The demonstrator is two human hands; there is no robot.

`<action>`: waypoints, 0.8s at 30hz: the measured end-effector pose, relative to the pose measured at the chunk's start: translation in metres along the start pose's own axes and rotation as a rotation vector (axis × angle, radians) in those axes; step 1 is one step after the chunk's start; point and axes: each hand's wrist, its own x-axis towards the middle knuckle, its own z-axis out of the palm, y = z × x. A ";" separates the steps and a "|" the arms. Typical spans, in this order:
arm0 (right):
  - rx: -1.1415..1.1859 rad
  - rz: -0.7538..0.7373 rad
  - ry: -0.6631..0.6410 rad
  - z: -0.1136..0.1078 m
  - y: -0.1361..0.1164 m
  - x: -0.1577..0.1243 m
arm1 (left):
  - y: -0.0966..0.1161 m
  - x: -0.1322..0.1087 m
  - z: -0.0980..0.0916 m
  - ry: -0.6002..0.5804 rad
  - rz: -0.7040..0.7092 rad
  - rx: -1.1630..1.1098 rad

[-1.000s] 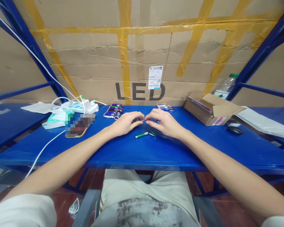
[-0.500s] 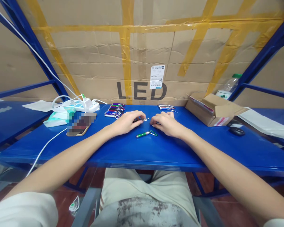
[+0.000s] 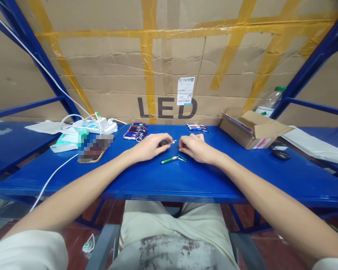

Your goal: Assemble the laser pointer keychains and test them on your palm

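My left hand rests on the blue table with curled fingers and thumb. A small glint of green and clear material shows among its fingers, too little to name. My right hand is closed opposite it, its fingertips bent down and hiding whatever they may hold. Between the hands lie tiny round silvery pieces, near the left fingertips. A green pen-shaped flashlight with a green carabiner clip lies just in front of both hands, touched by neither.
Several coloured flashlights with clips lie behind my left hand, and more behind my right. At left are a phone, a white power strip and cables. An open cardboard box, black mouse and bottle stand right.
The view has shifted slightly. My fingers have moved a little over the same spot, and slightly more green shows in my left hand. The green flashlight has stayed in place.
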 end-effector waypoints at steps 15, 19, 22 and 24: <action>0.351 -0.036 0.324 -0.008 -0.001 0.002 | 0.004 0.000 -0.001 0.005 -0.013 0.010; 0.399 -0.033 0.361 -0.010 -0.004 0.001 | 0.005 0.000 -0.001 0.012 -0.025 -0.001; 0.444 -0.080 0.389 -0.010 -0.007 0.000 | 0.006 0.000 -0.001 0.013 -0.029 -0.018; 0.477 -0.107 0.401 -0.009 -0.007 0.000 | 0.007 0.000 -0.001 0.013 -0.025 -0.030</action>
